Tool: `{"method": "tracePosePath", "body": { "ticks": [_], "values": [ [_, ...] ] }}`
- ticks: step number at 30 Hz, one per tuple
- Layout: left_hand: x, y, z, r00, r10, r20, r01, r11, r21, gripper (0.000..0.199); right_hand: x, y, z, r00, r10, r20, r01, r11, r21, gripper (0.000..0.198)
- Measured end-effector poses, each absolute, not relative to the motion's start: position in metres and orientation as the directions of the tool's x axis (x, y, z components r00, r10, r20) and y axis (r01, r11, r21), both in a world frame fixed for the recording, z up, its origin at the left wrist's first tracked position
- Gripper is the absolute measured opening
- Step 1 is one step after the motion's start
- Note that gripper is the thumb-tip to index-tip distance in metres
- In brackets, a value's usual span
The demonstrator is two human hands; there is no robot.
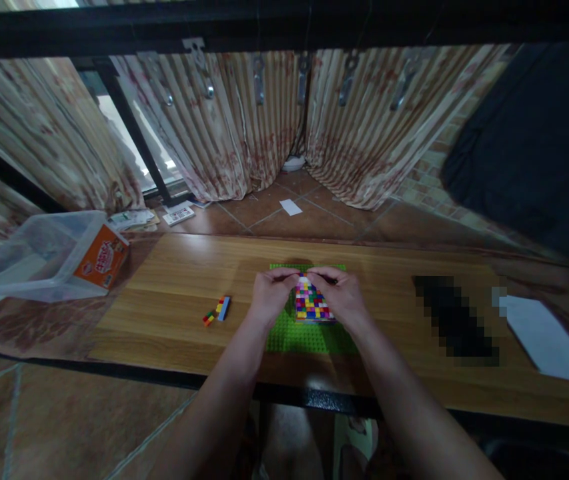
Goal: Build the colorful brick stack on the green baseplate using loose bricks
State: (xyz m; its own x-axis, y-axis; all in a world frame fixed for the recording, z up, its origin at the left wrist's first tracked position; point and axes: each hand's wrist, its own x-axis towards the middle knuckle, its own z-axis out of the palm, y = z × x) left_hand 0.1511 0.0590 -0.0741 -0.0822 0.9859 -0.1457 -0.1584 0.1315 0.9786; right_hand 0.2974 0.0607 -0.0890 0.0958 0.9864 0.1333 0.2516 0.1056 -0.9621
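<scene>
A block of multicoloured toy bricks (314,303) stands on a green studded baseplate (294,341) on the wooden table. My left hand (275,290) is closed in a pinch at the block's far left corner. From the other side, my right hand (338,290) also pinches at the far edge, covering part of the block's right side. Between the two sets of fingertips shows a small reddish and blue toy brick (302,274), mostly hidden by the fingers. Left of the baseplate lie a few loose joined bricks (223,309), blue, red, yellow and green.
A clear plastic bin (49,257) with an orange label lies left of the wooden table (164,333). A dark pixelated object (457,320) and a white sheet (554,337) lie at the right. Overhead runs a black bar (274,27) with metal clips. Curtains hang behind.
</scene>
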Motion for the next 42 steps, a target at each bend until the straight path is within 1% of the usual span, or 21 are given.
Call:
{"method": "tracePosePath", "body": {
  "ticks": [4, 7, 11, 13, 15, 19, 23, 28, 32, 35, 40, 42],
  "values": [
    [0.151, 0.058, -0.074, -0.07, 0.99, -0.125, -0.149, 0.113, 0.982, 0.007, 0.298, 0.059, -0.09, 0.091, 0.987, 0.131, 0.23, 0.107, -0.967, 0.025],
    [0.151, 0.057, -0.073, -0.055, 0.993, -0.104, -0.131, 0.096, 0.987, 0.008, 0.3, 0.057, -0.089, 0.114, 0.986, 0.125, 0.187, 0.102, -0.977, 0.032],
    [0.153, 0.058, -0.073, -0.07, 0.994, -0.089, -0.123, 0.08, 0.989, 0.012, 0.306, 0.059, -0.087, 0.227, 0.974, 0.03, 0.049, 0.019, -0.999, 0.045],
    [0.156, 0.058, -0.074, -0.07, 0.993, -0.092, -0.122, 0.083, 0.989, 0.016, 0.308, 0.06, -0.087, 0.271, 0.962, -0.028, -0.018, -0.024, -1.0, 0.048],
    [0.16, 0.058, -0.075, -0.046, 0.992, -0.114, -0.118, 0.108, 0.987, 0.022, 0.309, 0.06, -0.088, 0.28, 0.957, -0.076, -0.05, -0.065, -0.997, 0.047],
    [0.168, 0.058, -0.08, -0.012, 0.99, -0.143, -0.139, 0.14, 0.98, 0.027, 0.309, 0.058, -0.093, 0.231, 0.965, -0.123, -0.048, -0.114, -0.992, 0.045],
    [0.172, 0.059, -0.085, -0.029, 0.991, -0.133, -0.146, 0.127, 0.981, 0.024, 0.308, 0.057, -0.094, 0.224, 0.971, -0.087, 0.023, -0.095, -0.995, 0.044],
    [0.174, 0.061, -0.09, -0.052, 0.993, -0.105, -0.104, 0.099, 0.99, 0.022, 0.308, 0.057, -0.09, 0.252, 0.966, -0.057, 0.119, -0.089, -0.989, 0.038],
    [0.176, 0.061, -0.093, -0.06, 0.993, -0.1, -0.089, 0.094, 0.992, 0.023, 0.309, 0.056, -0.089, 0.253, 0.966, -0.049, 0.173, -0.095, -0.98, 0.038],
    [0.178, 0.06, -0.094, -0.063, 0.993, -0.098, -0.091, 0.092, 0.992, 0.022, 0.31, 0.055, -0.093, 0.273, 0.96, -0.068, 0.153, -0.113, -0.982, 0.038],
    [0.179, 0.061, -0.095, -0.064, 0.992, -0.108, -0.094, 0.102, 0.99, 0.025, 0.307, 0.052, -0.098, 0.281, 0.95, -0.134, -0.007, -0.138, -0.99, 0.046],
    [0.179, 0.062, -0.097, -0.063, 0.994, -0.093, -0.074, 0.089, 0.993, 0.026, 0.306, 0.052, -0.097, 0.284, 0.951, -0.121, 0.005, -0.127, -0.992, 0.047]
  ]
}}
